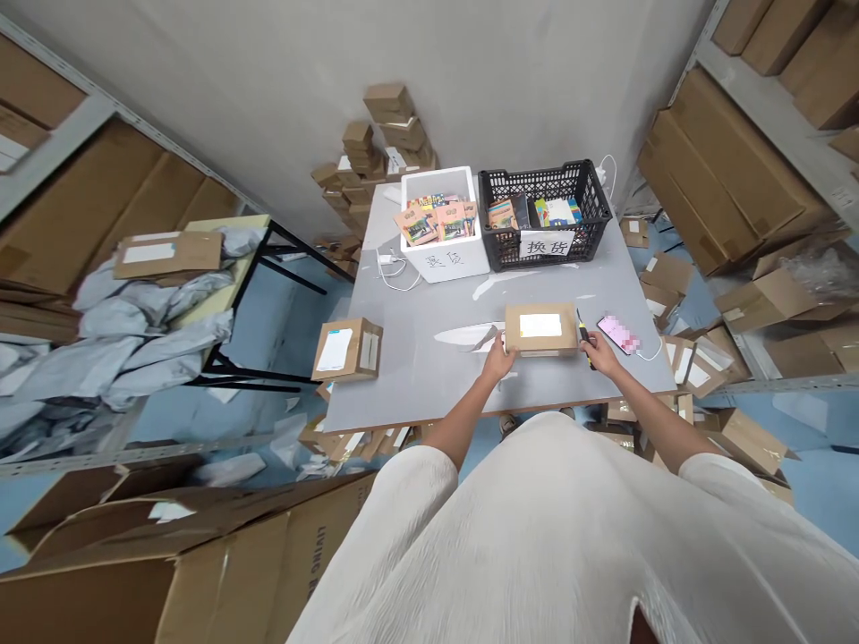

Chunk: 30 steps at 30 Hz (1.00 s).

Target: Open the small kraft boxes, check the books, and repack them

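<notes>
A small cardboard box with a white label on top lies near the front of the grey table. My left hand grips its left end, fingers at the side and thumb at the front corner. In my right hand is a black and yellow utility knife, pointing away from me, just beside the box's right end. Whether the right fingertips touch the box I cannot tell. A phone on a white cable lies right of that hand. Torn white paper is left of the box.
At the table's back stand a white foam box and a black plastic crate, both holding colourful packs. Another labelled carton sits on the left edge of the table. Shelves, parcels and a large open carton surround me.
</notes>
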### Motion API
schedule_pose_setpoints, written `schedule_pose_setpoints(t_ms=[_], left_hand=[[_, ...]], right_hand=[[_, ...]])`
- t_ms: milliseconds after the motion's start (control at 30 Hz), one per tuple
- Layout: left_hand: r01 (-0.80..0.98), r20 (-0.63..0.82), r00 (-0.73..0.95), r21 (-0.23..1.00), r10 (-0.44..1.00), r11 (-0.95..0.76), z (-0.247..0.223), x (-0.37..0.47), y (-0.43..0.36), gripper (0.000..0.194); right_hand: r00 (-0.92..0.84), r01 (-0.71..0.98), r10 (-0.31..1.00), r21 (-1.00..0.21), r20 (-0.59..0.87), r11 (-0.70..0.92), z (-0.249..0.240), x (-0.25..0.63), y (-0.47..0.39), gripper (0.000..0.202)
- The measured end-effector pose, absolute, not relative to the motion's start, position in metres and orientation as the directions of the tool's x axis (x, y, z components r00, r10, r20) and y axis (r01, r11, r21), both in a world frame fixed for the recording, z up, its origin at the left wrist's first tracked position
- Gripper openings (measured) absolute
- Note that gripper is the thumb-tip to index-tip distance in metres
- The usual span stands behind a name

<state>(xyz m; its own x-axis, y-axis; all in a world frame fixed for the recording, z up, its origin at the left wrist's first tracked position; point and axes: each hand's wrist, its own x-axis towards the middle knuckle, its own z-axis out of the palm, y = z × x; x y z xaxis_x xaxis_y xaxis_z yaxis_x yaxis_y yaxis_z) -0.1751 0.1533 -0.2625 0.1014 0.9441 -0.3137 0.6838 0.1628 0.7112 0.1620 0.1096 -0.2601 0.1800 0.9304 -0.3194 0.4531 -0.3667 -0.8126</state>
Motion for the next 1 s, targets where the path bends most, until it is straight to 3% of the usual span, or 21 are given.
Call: schedule_pose_setpoints(t_ms=[233, 367, 533, 700, 867, 1000], left_hand=[[0.647, -0.349, 0.123, 0.738, 0.929, 0.191, -0.264, -0.171, 0.146, 0.075], [0.653, -0.329, 0.059, 0.727, 0.943, 0.212, -0.251, -0.171, 0.142, 0.077], [0.683, -0.261, -0.037, 0.698, 0.965, 0.215, -0.230, -0.172, 0.142, 0.065], [0.671, -0.253, -0.048, 0.708, 0.966, 0.219, -0.233, -0.169, 0.145, 0.061], [0.646, -0.138, 0.089, 0.762, 0.986, 0.048, -0.253, -0.171, 0.140, 0.070], [0.718, -0.041, 0.084, 0.695, 0.996, -0.031, -0.259, -0.176, 0.141, 0.060]], right_hand=[[0.169, 0.495, 0.915, -0.771, -0.367, -0.401, -0.252, 0.148, 0.111, 0.043], [0.243, 0.453, 0.921, -0.803, -0.305, -0.386, -0.243, 0.146, 0.107, 0.045], [0.349, 0.351, 0.915, -0.877, -0.203, -0.328, -0.227, 0.147, 0.112, 0.048], [0.316, 0.302, 0.921, -0.896, -0.227, -0.325, -0.226, 0.145, 0.123, 0.052], [0.229, 0.464, 0.961, -0.851, -0.154, -0.247, -0.229, 0.144, 0.129, 0.061], [0.182, 0.626, 0.983, -0.770, -0.017, -0.129, -0.213, 0.144, 0.133, 0.059]])
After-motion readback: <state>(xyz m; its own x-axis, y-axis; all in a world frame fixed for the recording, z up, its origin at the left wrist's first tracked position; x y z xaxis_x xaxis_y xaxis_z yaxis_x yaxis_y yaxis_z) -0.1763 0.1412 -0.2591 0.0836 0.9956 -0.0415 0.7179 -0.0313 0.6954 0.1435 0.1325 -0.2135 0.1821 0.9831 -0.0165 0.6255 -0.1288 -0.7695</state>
